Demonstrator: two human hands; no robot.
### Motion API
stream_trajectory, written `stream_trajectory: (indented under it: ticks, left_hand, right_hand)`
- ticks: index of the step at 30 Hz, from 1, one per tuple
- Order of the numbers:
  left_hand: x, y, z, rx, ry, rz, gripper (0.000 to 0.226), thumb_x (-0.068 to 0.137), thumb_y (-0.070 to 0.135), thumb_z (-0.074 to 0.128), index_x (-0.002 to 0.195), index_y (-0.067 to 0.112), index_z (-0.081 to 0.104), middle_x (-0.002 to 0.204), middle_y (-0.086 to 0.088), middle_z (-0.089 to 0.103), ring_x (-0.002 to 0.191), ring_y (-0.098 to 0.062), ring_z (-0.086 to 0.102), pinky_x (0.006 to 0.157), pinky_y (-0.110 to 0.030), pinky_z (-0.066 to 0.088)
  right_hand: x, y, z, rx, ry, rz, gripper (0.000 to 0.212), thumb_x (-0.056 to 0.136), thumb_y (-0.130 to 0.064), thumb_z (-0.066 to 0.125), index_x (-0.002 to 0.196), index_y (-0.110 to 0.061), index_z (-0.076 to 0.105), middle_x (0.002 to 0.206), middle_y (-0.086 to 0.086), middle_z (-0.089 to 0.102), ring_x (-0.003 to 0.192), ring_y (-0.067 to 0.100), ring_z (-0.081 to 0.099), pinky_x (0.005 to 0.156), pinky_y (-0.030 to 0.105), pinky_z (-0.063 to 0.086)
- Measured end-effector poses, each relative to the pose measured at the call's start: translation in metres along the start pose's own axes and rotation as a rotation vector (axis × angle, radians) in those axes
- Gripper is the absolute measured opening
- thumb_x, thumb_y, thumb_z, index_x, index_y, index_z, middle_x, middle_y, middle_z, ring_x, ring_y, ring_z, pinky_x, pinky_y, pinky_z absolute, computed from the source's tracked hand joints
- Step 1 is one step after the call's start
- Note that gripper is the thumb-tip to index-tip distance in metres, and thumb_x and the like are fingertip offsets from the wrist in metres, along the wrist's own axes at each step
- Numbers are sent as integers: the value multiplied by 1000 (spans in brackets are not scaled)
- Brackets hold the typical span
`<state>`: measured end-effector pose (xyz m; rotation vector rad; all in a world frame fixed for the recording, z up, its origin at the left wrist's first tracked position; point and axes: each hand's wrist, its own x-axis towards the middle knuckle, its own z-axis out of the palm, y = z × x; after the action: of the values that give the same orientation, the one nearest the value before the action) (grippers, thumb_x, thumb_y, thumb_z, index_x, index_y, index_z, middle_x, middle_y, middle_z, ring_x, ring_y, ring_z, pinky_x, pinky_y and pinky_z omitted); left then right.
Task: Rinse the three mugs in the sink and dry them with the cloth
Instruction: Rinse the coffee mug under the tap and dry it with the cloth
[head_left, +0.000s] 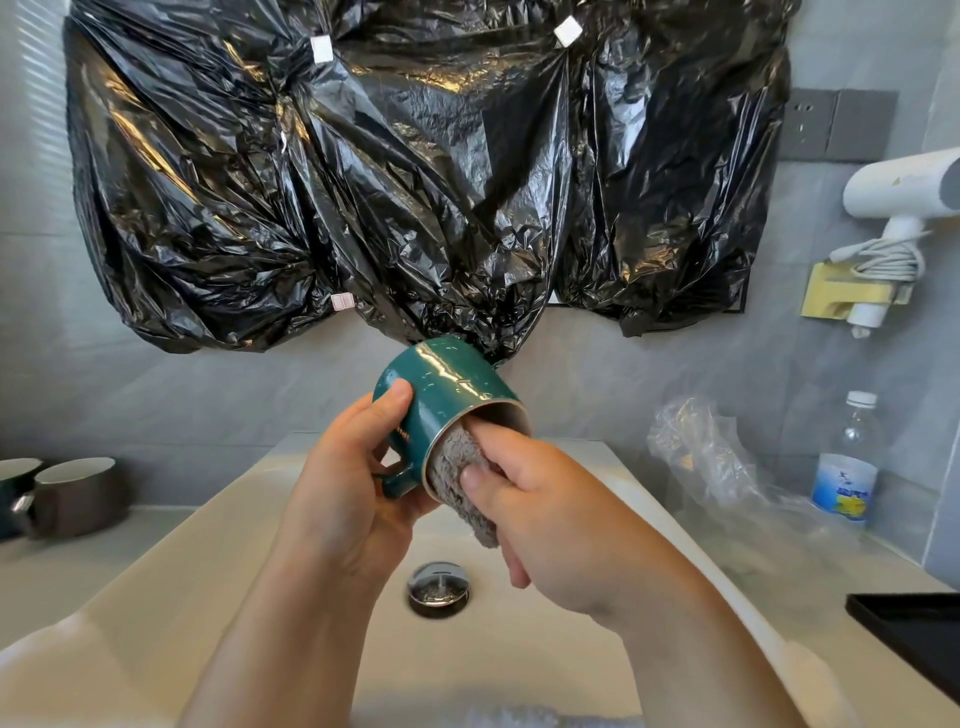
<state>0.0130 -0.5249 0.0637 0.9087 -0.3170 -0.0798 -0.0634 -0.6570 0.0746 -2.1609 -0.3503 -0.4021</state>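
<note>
A teal green mug is held above the white sink, tipped with its mouth toward me. My left hand grips it around the body near the handle, thumb on the outside. My right hand pinches a grey fluffy cloth and pushes it into the mug's mouth, fingers partly inside. Two more mugs stand on the counter at far left: a brown one and a dark one, cut off by the frame edge.
The chrome drain plug sits in the basin below my hands. Right of the sink are crumpled clear plastic, a water bottle and a black tray. Black plastic sheeting covers the wall; a white hairdryer hangs at right.
</note>
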Motion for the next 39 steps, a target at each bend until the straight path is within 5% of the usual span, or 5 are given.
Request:
stream_trajectory:
  ticks: [4, 10, 17, 29, 39]
  left_hand:
    - [0, -2, 1, 21, -12, 16, 47, 76, 34, 72, 114, 7, 73, 116, -25, 68, 95, -30, 68, 79, -47, 59]
    - [-9, -7, 13, 92, -135, 49, 49, 71, 33, 69, 114, 11, 69, 83, -7, 69, 71, -21, 63, 52, -29, 52]
    - [-10, -6, 18, 221, -73, 207, 44, 65, 21, 77, 107, 14, 66, 85, -3, 75, 70, -16, 70, 60, -38, 50]
    - [-3, -10, 4, -1, -232, 58, 16, 76, 28, 72, 90, 22, 78, 79, 1, 69, 67, -12, 64, 57, -26, 56]
    - [-3, 3, 0, 314, -121, -102, 52, 55, 59, 80, 96, 27, 76, 89, -3, 79, 72, -21, 76, 57, -40, 60]
  right_hand:
    - [-3, -4, -2, 108, -23, 38, 41, 106, -22, 39, 131, -53, 50, 44, -28, 54, 37, 2, 47, 40, 10, 37]
    - [3, -3, 6, 488, 110, 155, 32, 102, -18, 44, 83, -30, 67, 38, 2, 44, 31, 11, 39, 34, 18, 31]
    - [10, 17, 11, -49, 226, 157, 21, 97, -20, 47, 92, -39, 54, 70, -10, 57, 61, 8, 54, 53, 19, 43]
    - [9, 0, 6, 948, 134, 171, 36, 105, -16, 43, 92, -29, 73, 60, 7, 49, 29, 7, 28, 33, 13, 20]
    - [9, 3, 23, -622, 137, 16, 18, 96, -20, 53, 111, -21, 63, 91, 1, 58, 83, 24, 55, 69, 27, 36]
